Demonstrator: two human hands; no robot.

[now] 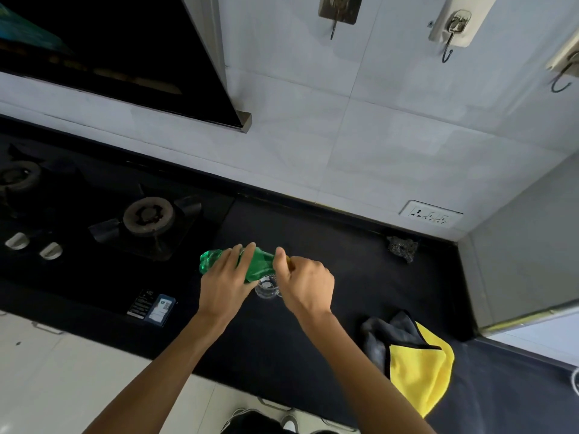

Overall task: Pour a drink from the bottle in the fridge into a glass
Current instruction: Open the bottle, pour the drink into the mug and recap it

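A green plastic bottle (258, 264) lies almost sideways above the black counter, base to the left and neck to the right. My left hand (227, 283) wraps around its body from below. At the bottle's neck, my right hand (305, 285) has its fingers closed over the cap end, where a bit of yellow shows. A small clear glass (266, 288) stands on the counter just under the bottle, between my two hands, partly hidden by them. Whether it holds liquid is unclear.
A black gas hob with burners (147, 216) and white knobs (50, 250) lies to the left. A grey and yellow cloth (416, 368) sits at the right front. A dark scrubber (402, 247) lies near the back wall, below a socket (430, 214). Hooks hang on the tiles above.
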